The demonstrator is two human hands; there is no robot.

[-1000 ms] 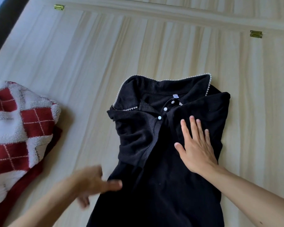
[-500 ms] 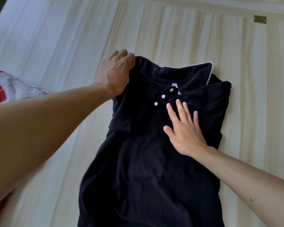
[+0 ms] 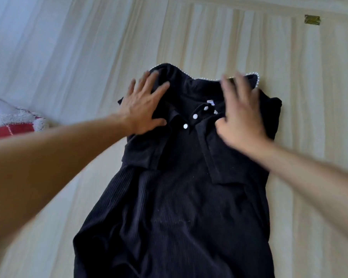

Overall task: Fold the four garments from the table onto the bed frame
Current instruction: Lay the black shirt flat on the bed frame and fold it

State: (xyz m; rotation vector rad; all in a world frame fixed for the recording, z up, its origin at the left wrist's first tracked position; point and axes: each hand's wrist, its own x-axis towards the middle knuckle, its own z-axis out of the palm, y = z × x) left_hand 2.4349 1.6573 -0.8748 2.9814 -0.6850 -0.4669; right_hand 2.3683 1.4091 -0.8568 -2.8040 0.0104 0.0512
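Observation:
A black ribbed garment (image 3: pixel 181 207) with a pearl-trimmed collar and white buttons lies flat on the pale wooden bed frame (image 3: pixel 88 57), both sleeves folded in over the chest. My left hand (image 3: pixel 144 106) rests flat, fingers spread, on the garment's left shoulder. On the right shoulder near the collar lies my right hand (image 3: pixel 240 115), fingers spread too and blurred by motion. Neither hand grips any cloth.
A red and white argyle fleece garment (image 3: pixel 14 122) lies at the left edge, partly behind my left forearm. A brass hinge (image 3: pixel 312 19) sits on the board at the top right. Bare wood surrounds the black garment.
My left hand let go of the collar edge and now lies flat on the left shoulder. My right hand slid up from the chest to the right shoulder.

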